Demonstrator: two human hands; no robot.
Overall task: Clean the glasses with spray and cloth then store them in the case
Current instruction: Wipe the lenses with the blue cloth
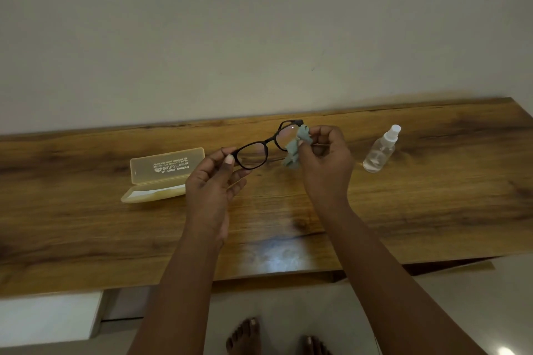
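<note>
Bare feet [245, 337] show nearest me. Above the wooden table [403, 210], my left hand [213, 181] pinches the black glasses [264, 144]; my right hand [326, 158] pinches a grey cloth [297, 147] on one lens. At nine o'clock lies the open yellow case [161, 176], at three o'clock the clear spray bottle [380, 150].

1. The glasses [261, 150], at the centre of the frame, are framed in black.
2. A pale grey-green cloth [297, 147] is seen against them.
3. The open case [161, 174], centre left, is translucent yellow with white lettering.
4. The spray bottle [380, 150], at right, is clear with a white cap.
5. The table [432, 210] is brown with dark wood grain.
</note>
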